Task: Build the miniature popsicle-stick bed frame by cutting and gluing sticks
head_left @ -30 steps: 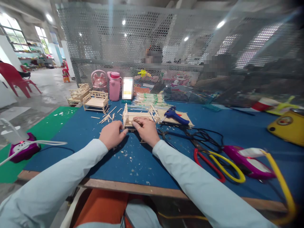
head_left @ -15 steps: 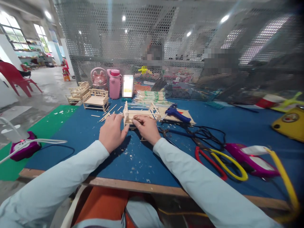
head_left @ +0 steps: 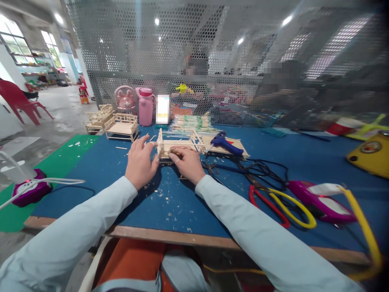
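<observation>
A miniature wooden bench made of thin sticks stands on the blue tabletop before me. My right hand is closed at its front edge, thumb and fingers pinched on the frame and hiding part of the seat. To the bench's left, my left hand is open with fingers apart, close to the end panel; whether a fingertip touches it I cannot tell. Loose sticks lie beyond that hand. A blue glue gun rests on a flat stick panel at the right.
Finished-looking mini benches, a pink flask and a lit phone stand at the back left. Bundled sticks lie behind. Scissors, dark cables and a purple power strip occupy the right. Mesh borders the back.
My left hand has drawn slightly left, away from the bench's end, and its fingers have lifted and spread. The right hand keeps its pinch on the bench.
</observation>
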`<action>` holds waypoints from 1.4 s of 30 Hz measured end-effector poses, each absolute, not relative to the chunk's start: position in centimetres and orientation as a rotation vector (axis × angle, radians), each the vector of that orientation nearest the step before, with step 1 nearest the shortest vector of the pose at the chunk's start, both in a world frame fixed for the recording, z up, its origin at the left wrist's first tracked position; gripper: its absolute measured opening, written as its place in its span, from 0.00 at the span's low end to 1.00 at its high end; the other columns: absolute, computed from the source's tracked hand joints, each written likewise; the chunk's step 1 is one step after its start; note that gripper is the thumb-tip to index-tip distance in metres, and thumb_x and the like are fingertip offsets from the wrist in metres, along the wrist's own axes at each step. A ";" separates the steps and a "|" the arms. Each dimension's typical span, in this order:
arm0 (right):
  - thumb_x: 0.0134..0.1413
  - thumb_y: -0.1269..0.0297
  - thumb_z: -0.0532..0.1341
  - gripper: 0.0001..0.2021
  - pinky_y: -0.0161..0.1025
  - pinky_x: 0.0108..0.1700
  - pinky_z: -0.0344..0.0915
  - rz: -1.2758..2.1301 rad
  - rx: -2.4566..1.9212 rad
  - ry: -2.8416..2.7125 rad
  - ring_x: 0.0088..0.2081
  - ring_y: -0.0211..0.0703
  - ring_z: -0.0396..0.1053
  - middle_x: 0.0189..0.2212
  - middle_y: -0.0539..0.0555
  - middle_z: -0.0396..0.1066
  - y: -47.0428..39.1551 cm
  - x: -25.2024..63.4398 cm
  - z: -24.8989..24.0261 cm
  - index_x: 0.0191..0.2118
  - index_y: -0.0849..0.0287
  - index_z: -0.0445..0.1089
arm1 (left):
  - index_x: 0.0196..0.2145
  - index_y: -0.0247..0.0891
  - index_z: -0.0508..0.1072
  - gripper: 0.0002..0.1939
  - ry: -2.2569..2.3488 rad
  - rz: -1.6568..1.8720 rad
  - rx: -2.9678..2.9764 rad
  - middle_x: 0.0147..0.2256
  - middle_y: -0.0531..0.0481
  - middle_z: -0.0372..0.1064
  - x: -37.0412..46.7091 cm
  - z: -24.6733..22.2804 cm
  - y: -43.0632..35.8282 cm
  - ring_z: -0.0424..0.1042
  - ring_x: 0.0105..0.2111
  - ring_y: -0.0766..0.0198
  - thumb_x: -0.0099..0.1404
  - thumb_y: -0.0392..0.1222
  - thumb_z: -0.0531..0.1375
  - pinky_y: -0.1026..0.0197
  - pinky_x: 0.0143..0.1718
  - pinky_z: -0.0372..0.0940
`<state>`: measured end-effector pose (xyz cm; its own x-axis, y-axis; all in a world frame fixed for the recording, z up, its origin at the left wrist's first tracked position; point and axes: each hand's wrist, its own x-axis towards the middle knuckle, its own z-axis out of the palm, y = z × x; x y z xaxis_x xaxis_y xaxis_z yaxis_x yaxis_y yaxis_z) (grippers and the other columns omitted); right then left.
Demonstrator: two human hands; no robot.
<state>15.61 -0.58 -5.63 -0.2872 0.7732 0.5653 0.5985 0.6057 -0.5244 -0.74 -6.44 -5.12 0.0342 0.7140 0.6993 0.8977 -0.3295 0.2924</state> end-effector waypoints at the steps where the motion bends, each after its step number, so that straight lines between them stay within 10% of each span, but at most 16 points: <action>1: 0.49 0.66 0.60 0.05 0.43 0.50 0.63 0.264 -1.085 -2.002 0.43 0.44 0.71 0.36 0.52 0.77 -0.6 15.6 -5.6 0.27 0.55 0.73 | 0.44 0.36 0.68 0.15 -1.665 -1.169 -2.086 0.54 0.37 0.58 -0.8 -5.1 -6.4 0.56 0.56 0.50 0.58 0.36 0.56 0.46 0.54 0.56; 15: 0.50 0.67 0.58 0.06 0.46 0.50 0.62 0.236 -1.122 -2.042 0.44 0.46 0.70 0.37 0.51 0.77 -0.8 15.8 -5.5 0.30 0.53 0.74 | 0.44 0.36 0.67 0.12 -1.325 -1.158 -2.425 0.44 0.45 0.70 -0.6 0.9 -1.8 0.67 0.47 0.60 0.62 0.39 0.53 0.56 0.50 0.60; 26: 0.49 0.67 0.57 0.05 0.43 0.46 0.64 0.245 -1.101 -1.958 0.40 0.45 0.70 0.35 0.54 0.75 -0.9 16.0 -5.4 0.29 0.56 0.71 | 0.39 0.37 0.66 0.07 -1.498 -1.642 -1.876 0.36 0.47 0.65 -2.6 -3.0 -4.2 0.64 0.32 0.65 0.63 0.40 0.53 0.61 0.36 0.63; 42: 0.52 0.63 0.58 0.05 0.40 0.39 0.66 -0.176 -0.934 -2.224 0.33 0.43 0.72 0.30 0.50 0.76 -5.5 22.4 -1.5 0.32 0.51 0.72 | 0.30 0.37 0.71 0.10 -1.765 -1.538 -2.782 0.26 0.53 0.72 0.6 -5.0 -10.2 0.68 0.25 0.69 0.64 0.42 0.54 0.68 0.28 0.61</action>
<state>22.41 -5.49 -1.51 -0.4893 0.5730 0.6575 0.6693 0.7300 -0.1381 0.55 -10.20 -5.05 0.2204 0.8990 0.3784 0.4977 -0.4373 0.7490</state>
